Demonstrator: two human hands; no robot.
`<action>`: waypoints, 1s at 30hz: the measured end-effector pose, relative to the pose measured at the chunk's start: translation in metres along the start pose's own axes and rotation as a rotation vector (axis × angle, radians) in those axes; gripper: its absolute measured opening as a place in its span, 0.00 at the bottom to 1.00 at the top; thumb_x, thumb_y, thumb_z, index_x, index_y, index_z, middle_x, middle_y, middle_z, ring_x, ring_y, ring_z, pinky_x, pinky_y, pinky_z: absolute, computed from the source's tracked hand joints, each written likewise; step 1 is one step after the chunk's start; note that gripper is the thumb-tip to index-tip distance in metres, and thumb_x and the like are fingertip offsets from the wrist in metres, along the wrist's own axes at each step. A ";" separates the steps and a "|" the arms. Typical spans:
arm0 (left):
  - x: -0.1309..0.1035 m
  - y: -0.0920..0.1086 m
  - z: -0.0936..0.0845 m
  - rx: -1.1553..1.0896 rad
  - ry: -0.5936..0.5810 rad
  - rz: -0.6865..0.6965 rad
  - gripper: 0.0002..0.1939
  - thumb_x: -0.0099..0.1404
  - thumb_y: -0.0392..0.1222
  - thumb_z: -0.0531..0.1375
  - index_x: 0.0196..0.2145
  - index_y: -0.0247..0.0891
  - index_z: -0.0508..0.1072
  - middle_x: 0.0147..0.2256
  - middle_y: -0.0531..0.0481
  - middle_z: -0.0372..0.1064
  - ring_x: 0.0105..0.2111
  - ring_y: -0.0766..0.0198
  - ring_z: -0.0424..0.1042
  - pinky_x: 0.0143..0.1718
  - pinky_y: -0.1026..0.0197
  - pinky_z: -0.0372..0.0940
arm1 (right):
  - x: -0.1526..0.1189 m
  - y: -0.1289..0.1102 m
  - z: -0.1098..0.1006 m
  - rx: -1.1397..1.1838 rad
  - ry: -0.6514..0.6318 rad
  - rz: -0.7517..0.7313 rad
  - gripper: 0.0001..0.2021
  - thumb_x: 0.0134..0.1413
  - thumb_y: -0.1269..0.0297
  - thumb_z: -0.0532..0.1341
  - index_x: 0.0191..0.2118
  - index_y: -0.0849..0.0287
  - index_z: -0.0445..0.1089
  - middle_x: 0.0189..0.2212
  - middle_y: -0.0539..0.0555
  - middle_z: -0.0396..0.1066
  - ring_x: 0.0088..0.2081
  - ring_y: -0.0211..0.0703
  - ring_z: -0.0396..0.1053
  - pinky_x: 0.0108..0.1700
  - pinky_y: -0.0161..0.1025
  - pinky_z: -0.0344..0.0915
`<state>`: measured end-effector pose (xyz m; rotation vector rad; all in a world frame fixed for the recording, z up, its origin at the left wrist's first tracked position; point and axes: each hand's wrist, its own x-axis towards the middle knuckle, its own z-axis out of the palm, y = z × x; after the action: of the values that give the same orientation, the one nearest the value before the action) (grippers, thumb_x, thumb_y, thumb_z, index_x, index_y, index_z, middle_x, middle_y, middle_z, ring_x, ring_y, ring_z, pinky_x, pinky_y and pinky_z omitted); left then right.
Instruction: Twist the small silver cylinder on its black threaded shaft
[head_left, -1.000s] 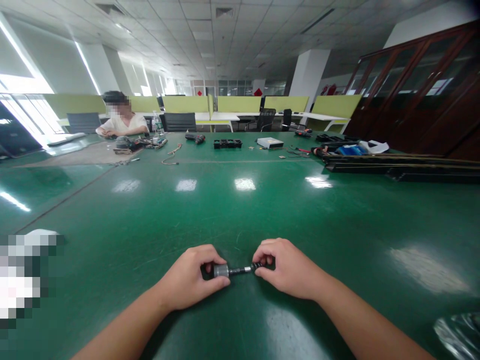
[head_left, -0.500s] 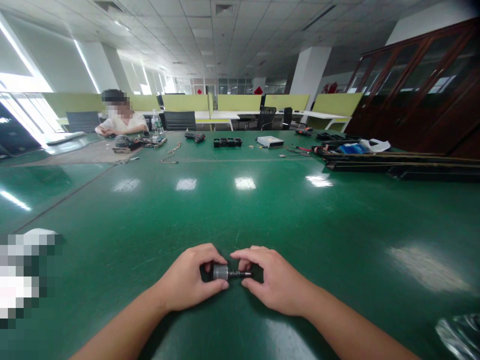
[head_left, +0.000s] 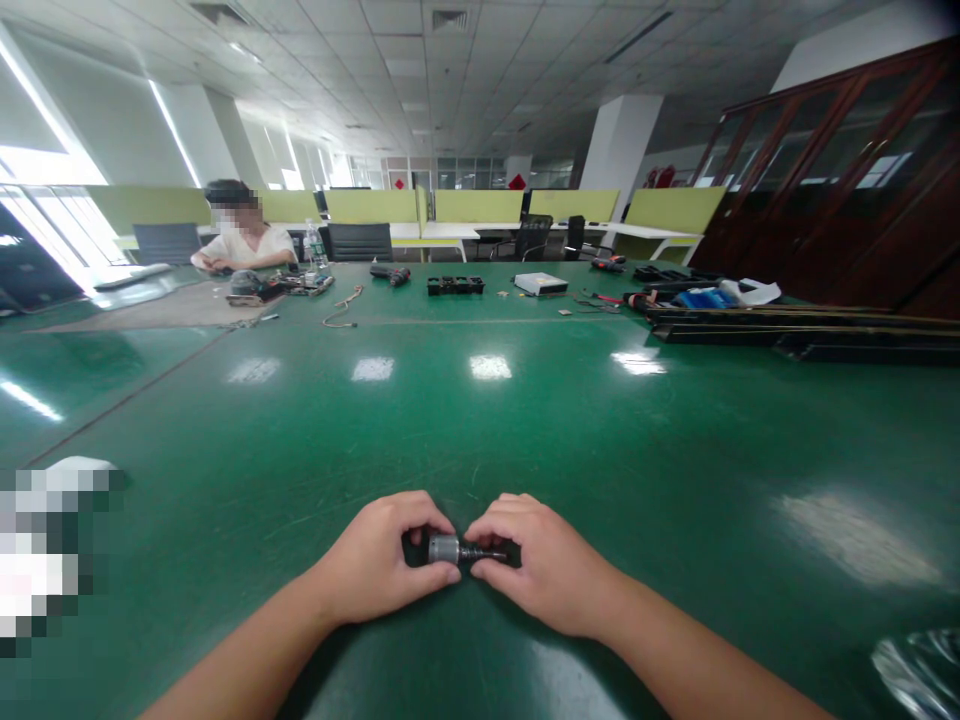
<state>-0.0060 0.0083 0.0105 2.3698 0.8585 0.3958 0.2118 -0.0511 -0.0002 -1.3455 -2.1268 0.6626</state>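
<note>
A small grey metal cylinder (head_left: 444, 549), looking like a little motor, lies on its side low over the green table. From its right end runs a thin dark shaft (head_left: 491, 554) with a ribbed or coiled part. My left hand (head_left: 390, 555) is closed round the cylinder, thumb on the near side and fingers on the far side. My right hand (head_left: 536, 560) has its thumb and forefinger closed in on the ribbed part beside the cylinder, and the shaft's tip points into its palm. The right fingers partly hide their contact.
Across the green table (head_left: 420, 430) lie a power drill (head_left: 390, 273), a black tray-like part (head_left: 455, 286), a white box (head_left: 540, 284) and long black bars (head_left: 787, 328). A person (head_left: 244, 240) sits at the far left. Clear plastic (head_left: 922, 670) is at the near right.
My right thumb and fingers have moved left along the shaft and drawn together near the cylinder. My left hand keeps its hold, and the cylinder has shifted very slightly right.
</note>
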 end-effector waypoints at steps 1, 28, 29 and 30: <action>0.000 0.000 0.000 0.003 0.000 -0.003 0.10 0.56 0.41 0.67 0.37 0.39 0.76 0.31 0.52 0.70 0.32 0.62 0.68 0.34 0.62 0.60 | 0.000 0.000 0.001 -0.004 -0.001 -0.002 0.07 0.51 0.70 0.68 0.37 0.56 0.74 0.32 0.49 0.73 0.37 0.40 0.66 0.42 0.39 0.57; -0.001 -0.001 0.000 -0.014 0.028 0.052 0.08 0.60 0.44 0.66 0.35 0.38 0.78 0.31 0.50 0.70 0.32 0.63 0.69 0.34 0.63 0.61 | 0.000 0.001 0.001 -0.016 0.003 -0.015 0.05 0.51 0.71 0.66 0.36 0.57 0.74 0.31 0.49 0.72 0.36 0.40 0.66 0.41 0.39 0.58; -0.001 -0.001 0.000 -0.017 0.028 0.052 0.08 0.60 0.44 0.66 0.35 0.38 0.78 0.31 0.50 0.70 0.32 0.63 0.70 0.34 0.63 0.61 | -0.001 0.000 0.000 -0.014 0.001 -0.015 0.05 0.51 0.71 0.66 0.36 0.57 0.74 0.31 0.49 0.72 0.36 0.40 0.66 0.41 0.39 0.58; -0.002 -0.001 0.000 -0.021 0.027 0.052 0.08 0.60 0.44 0.66 0.35 0.38 0.78 0.31 0.50 0.70 0.33 0.63 0.70 0.34 0.63 0.61 | -0.001 0.000 0.000 -0.013 0.001 -0.015 0.05 0.51 0.71 0.66 0.36 0.57 0.74 0.31 0.49 0.72 0.36 0.40 0.66 0.41 0.39 0.58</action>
<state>-0.0076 0.0077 0.0096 2.3768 0.8022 0.4570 0.2120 -0.0516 -0.0006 -1.3357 -2.1421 0.6428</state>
